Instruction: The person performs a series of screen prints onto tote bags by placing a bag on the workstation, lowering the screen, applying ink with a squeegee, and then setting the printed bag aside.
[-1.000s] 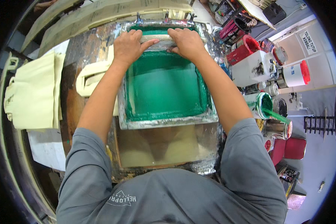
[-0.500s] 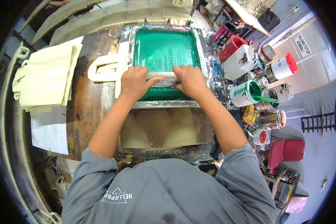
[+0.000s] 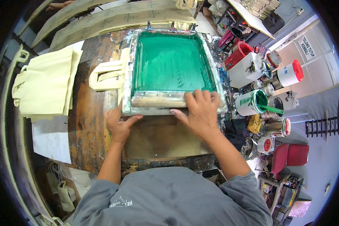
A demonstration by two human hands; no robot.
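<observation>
1. Screen frame (image 3: 129,71) sits over the counter (image 3: 90,128), reaching away from your fingers, with its near edge between your two hands. Whether that near edge is raised cannot be told.
2. Green ink (image 3: 165,60) coats the inside of the frame, ahead of your fingers, with faint lettering showing in it.
3. Your left hand (image 3: 118,125) is at the frame's near left corner. The thumb is spread away from the other fingers and points inward along the near edge; those fingers are partly hidden, so you cannot tell how firmly they grip.
4. Your right hand (image 3: 202,116) has its fingers bent over the right end of the squeegee (image 3: 158,100), with the thumb apart, by the near edge. Whether they pinch the squeegee, the frame or both is unclear.
5. Just nearer to you than your fingers lies a glassy panel (image 3: 162,139).
6. Beyond your left fingers, pale bag handles (image 3: 106,77) stick out beside the frame; farther left is a stack of pale bags (image 3: 45,81).
7. Right of your right fingers stand a green-smeared bucket (image 3: 246,104) with a green stick (image 3: 273,109) and, nearer you, a yellow sponge (image 3: 255,124).
</observation>
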